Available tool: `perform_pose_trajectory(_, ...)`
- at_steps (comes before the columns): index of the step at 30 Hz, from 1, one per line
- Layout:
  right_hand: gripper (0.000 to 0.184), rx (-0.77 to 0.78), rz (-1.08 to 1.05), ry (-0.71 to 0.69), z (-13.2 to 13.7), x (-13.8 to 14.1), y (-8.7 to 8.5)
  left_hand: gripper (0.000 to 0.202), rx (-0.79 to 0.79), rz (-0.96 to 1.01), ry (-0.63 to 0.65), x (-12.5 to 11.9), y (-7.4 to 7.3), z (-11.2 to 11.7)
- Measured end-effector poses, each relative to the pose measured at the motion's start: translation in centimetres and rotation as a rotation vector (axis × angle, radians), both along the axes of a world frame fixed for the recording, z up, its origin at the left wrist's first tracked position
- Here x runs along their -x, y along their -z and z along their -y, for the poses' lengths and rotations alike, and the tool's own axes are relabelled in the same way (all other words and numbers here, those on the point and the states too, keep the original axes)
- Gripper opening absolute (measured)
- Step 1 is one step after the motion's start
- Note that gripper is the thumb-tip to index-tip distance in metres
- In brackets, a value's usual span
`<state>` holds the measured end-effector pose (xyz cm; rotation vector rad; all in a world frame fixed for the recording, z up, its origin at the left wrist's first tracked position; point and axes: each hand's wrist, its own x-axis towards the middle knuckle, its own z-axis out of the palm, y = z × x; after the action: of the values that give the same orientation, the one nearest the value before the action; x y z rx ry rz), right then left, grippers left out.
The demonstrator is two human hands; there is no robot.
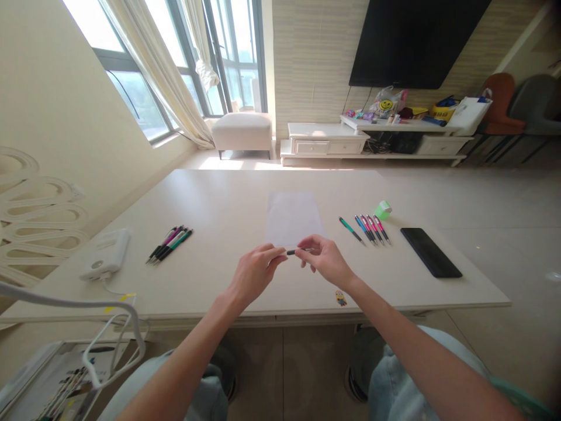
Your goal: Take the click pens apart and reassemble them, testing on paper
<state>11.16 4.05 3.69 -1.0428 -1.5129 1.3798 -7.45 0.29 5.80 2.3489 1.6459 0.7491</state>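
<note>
My left hand [255,271] and my right hand [323,257] meet over the near middle of the pale table [219,199]. Both pinch the ends of one dark pen [293,252], held level between them. Just behind the hands lies a white sheet of paper [293,217]. A bunch of several pens [170,243] lies to the left. Another row of several coloured pens [368,228] lies to the right, with one teal pen a little apart from it.
A small green box [383,209] and a black phone [430,251] lie right of the pens. A white power bank [106,253] with a cable sits at the left edge. A small cartoon sticker [340,298] marks the near edge. White wire frames [87,327] stand at lower left.
</note>
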Motion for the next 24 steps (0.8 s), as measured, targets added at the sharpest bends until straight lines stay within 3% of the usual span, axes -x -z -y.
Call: perform_pose_trajectory(24,0.034,-0.033,0.007,0.046,-0.26,-0.34,-0.37,0.021,0.024,0.091,0.001,-0.29,0.82,-0.19)
